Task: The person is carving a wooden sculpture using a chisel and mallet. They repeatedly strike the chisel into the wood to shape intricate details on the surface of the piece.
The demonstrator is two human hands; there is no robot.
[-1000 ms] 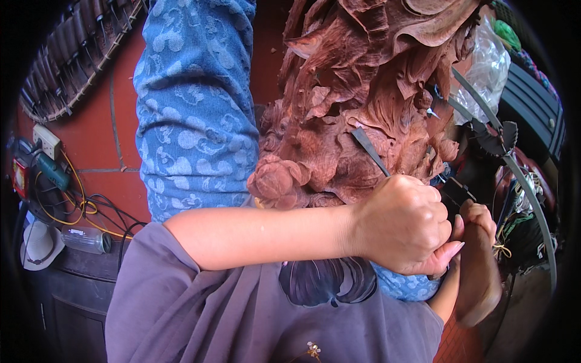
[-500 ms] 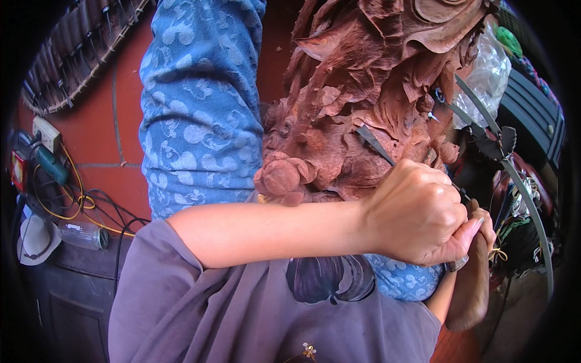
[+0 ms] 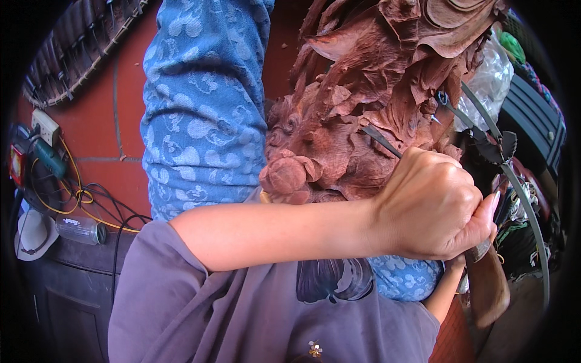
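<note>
A reddish-brown wood carving [image 3: 357,145] with leaf, petal and rounded flower shapes leans across my lap. My left hand [image 3: 430,206] is closed in a fist around a chisel [image 3: 382,140], whose dark flat blade touches or nearly touches the carved surface. The chisel's handle is hidden inside the fist. Beyond it, my right hand [image 3: 456,264] is mostly covered by the left hand. It seems wrapped round a wooden mallet [image 3: 489,290] with a thick, rounded brown body hanging down at the right.
A bow-shaped metal strip [image 3: 526,206] curves along the right, near a clear plastic bag [image 3: 484,78]. On the left lie a woven tray of tools [image 3: 78,54], a power strip [image 3: 45,127], tangled cables [image 3: 85,199], a glass jar [image 3: 80,230] and a white hat [image 3: 33,236].
Both hands and the mallet have shifted slightly to the right. The chisel's tip sits a little farther right in view, and the left hand has turned somewhat, covering more of the right hand.
</note>
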